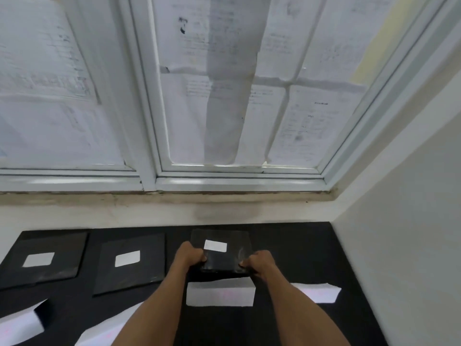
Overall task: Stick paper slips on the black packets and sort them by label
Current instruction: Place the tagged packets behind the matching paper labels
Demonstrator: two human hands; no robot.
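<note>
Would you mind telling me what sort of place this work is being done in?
Probably an office or small workroom: a black table set in a corner under a white-framed window papered over with printed sheets, with labelled black packets laid out.

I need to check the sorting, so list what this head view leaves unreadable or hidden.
- White slip on the held packet: any text too small and blurred.
- Slips on the left packet and middle packet: same.
- Fingers of left hand and right hand: hidden under the packet.
- White stack: cut off by the frame's edge.
</note>
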